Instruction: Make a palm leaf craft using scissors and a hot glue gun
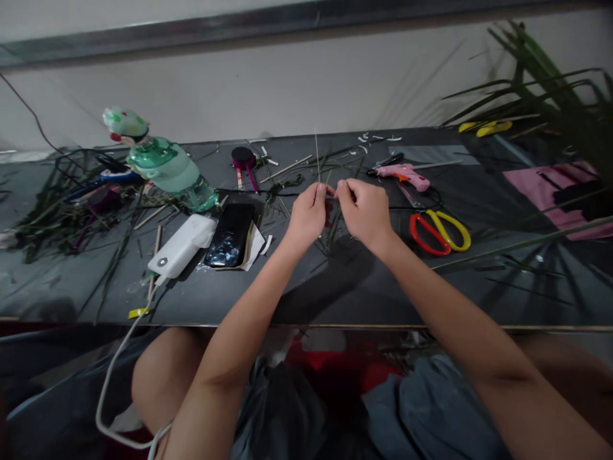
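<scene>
My left hand (310, 214) is closed in a pinch over the middle of the dark table, with a thin pale strand (317, 156) rising from its fingertips. Close beside it on the right, my right hand (364, 207) is also pinched, its thumb and forefinger almost touching the left fingertips. Whatever small thing lies between the right fingers is too small to make out. Green leaf strips (330, 236) show below and behind both hands. A pink glue gun (407, 176) and scissors with red and yellow handles (450, 233) lie to the right.
Left of my hands are a black phone (230, 235), a white power bank (184, 248) with a cable, and a green bottle (175, 169). Long leaves (550, 76) and a pink cloth (541, 191) are at the right. A wall (239, 83) stands behind the table (215, 303).
</scene>
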Tool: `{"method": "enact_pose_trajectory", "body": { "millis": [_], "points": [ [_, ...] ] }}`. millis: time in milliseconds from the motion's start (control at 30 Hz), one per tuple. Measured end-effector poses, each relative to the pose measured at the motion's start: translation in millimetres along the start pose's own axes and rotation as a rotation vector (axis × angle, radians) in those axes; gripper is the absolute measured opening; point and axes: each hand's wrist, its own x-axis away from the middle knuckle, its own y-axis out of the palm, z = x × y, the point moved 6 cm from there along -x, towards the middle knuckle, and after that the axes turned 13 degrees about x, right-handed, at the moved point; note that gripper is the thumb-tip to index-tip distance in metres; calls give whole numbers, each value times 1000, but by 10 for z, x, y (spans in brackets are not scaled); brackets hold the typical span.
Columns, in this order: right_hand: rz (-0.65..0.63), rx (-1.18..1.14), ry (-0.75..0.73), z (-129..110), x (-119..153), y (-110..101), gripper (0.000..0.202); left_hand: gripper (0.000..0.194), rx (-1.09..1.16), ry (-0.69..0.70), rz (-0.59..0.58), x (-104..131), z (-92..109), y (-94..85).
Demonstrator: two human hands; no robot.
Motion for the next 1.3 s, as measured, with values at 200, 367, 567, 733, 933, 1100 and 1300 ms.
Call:
{"method": "enact_pose_trajectory", "body": {
  "millis": [200,367,567,733,933,1100,1300],
  "points": [
    [65,-119,9,44,-5,-7,43,25,97,-181,-87,142,-5,31],
    [138,-176,16,107,27,36,45,33,99,-258,-14,161,-38,-4],
    [123,-256,90,289,19,119,47,34,-58,-163,-72,139,-167,13],
    [80,-256,109,346,3,135,43,44,-324,-1,-174,218,-135,78],
    [121,-292,125,384,57,104,40,45,-626,114,-202,389,116,124],
    [185,-346,71,363,107,68,39,43,-782,51,-208,492,187,72],
    [187,-414,70,375,126,118,38,38,-943,23,-254,537,240,-9]
  ]
}}
